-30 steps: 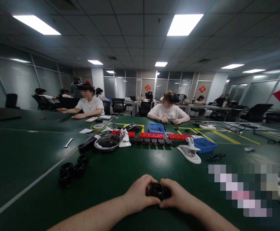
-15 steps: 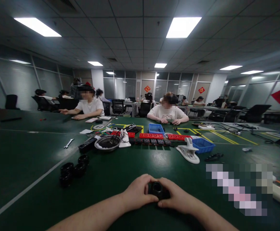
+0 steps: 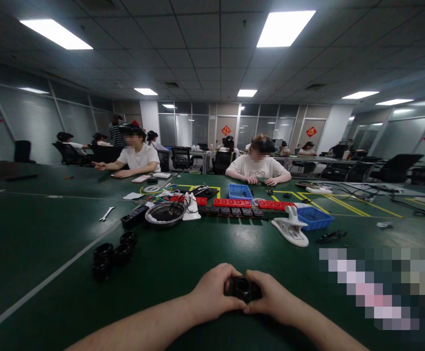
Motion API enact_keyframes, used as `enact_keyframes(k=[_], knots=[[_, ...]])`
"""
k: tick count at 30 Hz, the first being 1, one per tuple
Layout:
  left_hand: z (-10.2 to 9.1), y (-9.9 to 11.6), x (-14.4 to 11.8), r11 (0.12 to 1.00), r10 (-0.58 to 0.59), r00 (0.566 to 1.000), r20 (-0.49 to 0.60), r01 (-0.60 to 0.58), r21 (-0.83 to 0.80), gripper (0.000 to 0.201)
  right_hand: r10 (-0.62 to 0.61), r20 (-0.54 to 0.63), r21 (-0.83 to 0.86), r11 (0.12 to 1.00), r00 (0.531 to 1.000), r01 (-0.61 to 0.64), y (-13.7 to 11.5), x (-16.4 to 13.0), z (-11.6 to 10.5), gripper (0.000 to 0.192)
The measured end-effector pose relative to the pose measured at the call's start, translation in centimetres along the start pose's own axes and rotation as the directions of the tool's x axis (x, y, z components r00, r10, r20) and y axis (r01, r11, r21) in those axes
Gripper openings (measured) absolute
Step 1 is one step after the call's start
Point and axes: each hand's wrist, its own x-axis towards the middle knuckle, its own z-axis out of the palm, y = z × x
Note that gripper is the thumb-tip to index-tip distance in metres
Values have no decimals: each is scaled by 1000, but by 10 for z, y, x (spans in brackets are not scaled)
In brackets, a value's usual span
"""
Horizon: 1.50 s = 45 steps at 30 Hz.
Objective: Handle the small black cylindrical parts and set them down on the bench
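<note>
Both of my hands grip one small black round part [image 3: 242,287] with a hole in its top, low over the green table. My left hand [image 3: 214,291] curls round its left side, and my right hand [image 3: 273,296] closes on the right side. The thumbs come together at the near side of the part. Its lower sides are hidden by my fingers, and its exact kind cannot be made out. Off to the left, several glossy black ring-shaped parts [image 3: 123,253] sit grouped on the table.
Ahead lie a metal bowl [image 3: 165,214], red socket strips [image 3: 232,203], a white clip-like stand [image 3: 291,229] and a blue tray [image 3: 313,218]. A wrench [image 3: 106,214] is at left. Two people [image 3: 258,168] sit across the table. A blurred patch covers the right side.
The camera view has shifted slightly. My thumbs have moved closer together at the near side of the black part, which stays held in both hands.
</note>
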Motion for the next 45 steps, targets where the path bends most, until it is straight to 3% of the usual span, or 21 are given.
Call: enact_keyframes(k=[6,10,13,16,19,21,29,37,39,42,45], knots=[[9,1,-1,995,-88,989,-117,93,34,39,62,-148,-267,959,987,-100,-9,0,14,41],[9,1,-1,994,-92,986,-141,98,42,36,-4,-239,-341,936,971,-80,-11,0,21,40],[4,0,0,998,-61,994,-86,62,6,36,-103,-185,-205,977,977,64,-8,0,15,43],[-2,-2,1,998,-5,1000,10,6,-56,36,-191,-8,44,981,982,191,-5,-2,2,38],[-6,-3,2,995,36,998,52,-31,-91,37,-165,93,165,975,982,148,-2,-2,-8,27],[-7,-2,1,996,40,998,54,-35,-88,39,-110,94,166,982,989,94,-1,-2,-8,22],[4,7,-5,995,-90,995,-37,91,31,40,-21,-81,-119,993,996,12,-5,-1,8,32],[10,9,-5,990,-112,985,-130,122,71,33,-20,-248,-416,905,969,-87,-13,-2,20,32],[6,8,-4,992,-92,990,-105,100,74,32,-78,-225,-364,931,971,-9,-12,-2,17,39],[0,6,-1,999,-30,999,-39,31,44,31,-185,-91,-115,978,979,175,-7,-3,7,51],[-5,2,1,998,56,998,7,-56,-31,32,-209,53,137,970,976,201,1,-2,-4,40]])
